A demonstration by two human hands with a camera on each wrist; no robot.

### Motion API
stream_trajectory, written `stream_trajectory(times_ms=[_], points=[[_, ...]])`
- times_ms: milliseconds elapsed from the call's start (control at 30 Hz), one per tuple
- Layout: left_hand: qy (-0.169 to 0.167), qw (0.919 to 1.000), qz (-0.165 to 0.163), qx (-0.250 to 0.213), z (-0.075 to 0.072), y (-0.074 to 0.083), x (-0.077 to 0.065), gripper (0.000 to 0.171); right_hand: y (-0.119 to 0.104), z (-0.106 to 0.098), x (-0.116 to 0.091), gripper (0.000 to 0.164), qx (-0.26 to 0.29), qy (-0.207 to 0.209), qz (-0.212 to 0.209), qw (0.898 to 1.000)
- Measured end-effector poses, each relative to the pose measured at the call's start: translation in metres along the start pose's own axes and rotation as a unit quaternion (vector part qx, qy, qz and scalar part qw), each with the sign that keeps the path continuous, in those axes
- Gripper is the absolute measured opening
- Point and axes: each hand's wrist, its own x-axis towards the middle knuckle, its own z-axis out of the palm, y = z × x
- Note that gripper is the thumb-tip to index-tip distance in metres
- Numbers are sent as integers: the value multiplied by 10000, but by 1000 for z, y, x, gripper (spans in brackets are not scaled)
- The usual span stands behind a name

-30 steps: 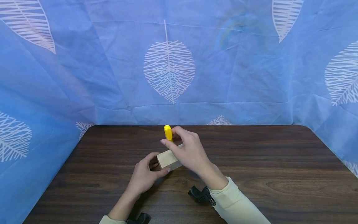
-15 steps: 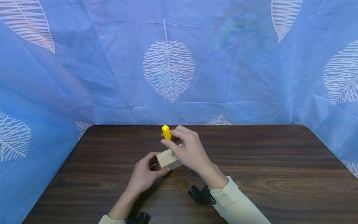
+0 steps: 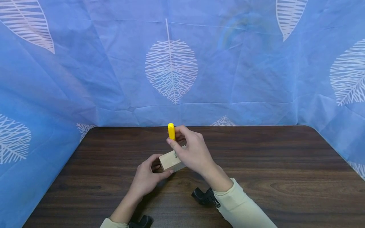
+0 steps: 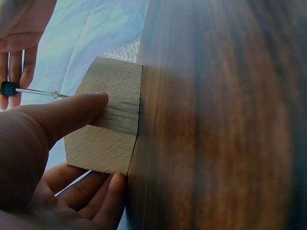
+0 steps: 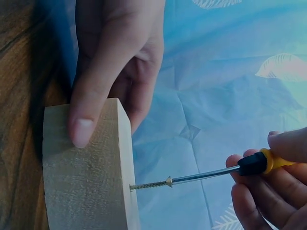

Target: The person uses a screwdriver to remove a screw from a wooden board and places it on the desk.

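A pale wooden block (image 3: 170, 161) stands on the table, held at its left end by my left hand (image 3: 146, 177). In the left wrist view the thumb lies across one face of the block, with the fingers curled round its other side. My right hand (image 3: 195, 152) pinches the yellow handle of a screwdriver (image 3: 171, 131) between thumb and fingers, above the block. A screw (image 5: 152, 184) sticks out of the block's top face, its point in the wood and much of its thread showing. The screwdriver's tip meets the screw head, shaft and screw nearly in line.
The dark wood-grain table (image 3: 271, 171) spreads around both hands. Black wrist-worn devices (image 3: 203, 196) show below each forearm. Behind the table's far edge hangs a blue cloth (image 3: 222, 69) with white leaf prints, which also covers the sides.
The screwdriver handle leaned left half a second ago and now stands more upright and slightly higher. My right fingers have shifted on it. The left hand and block stay about in place.
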Motion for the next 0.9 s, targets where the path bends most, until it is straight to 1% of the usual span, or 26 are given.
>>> stream_trajectory(times_ms=[200,333,467,633,767,900], points=[[4,10000,-57,2,0,0,0,51,1,2,-1,20,51,38,-66,10000],[4,10000,-33,21,0,0,0,51,1,2,-2,18,-19,17,13,10000],[6,10000,11,23,1,0,1,51,1,3,-2,21,-176,-37,83,9998],[-4,10000,51,13,1,-1,1,51,2,3,-2,23,-325,-36,-103,9994],[-5,10000,70,-8,1,-1,1,51,2,2,-1,20,-266,4,-213,9994],[6,10000,96,-7,1,-1,1,51,1,0,0,19,-173,-56,-41,9998]])
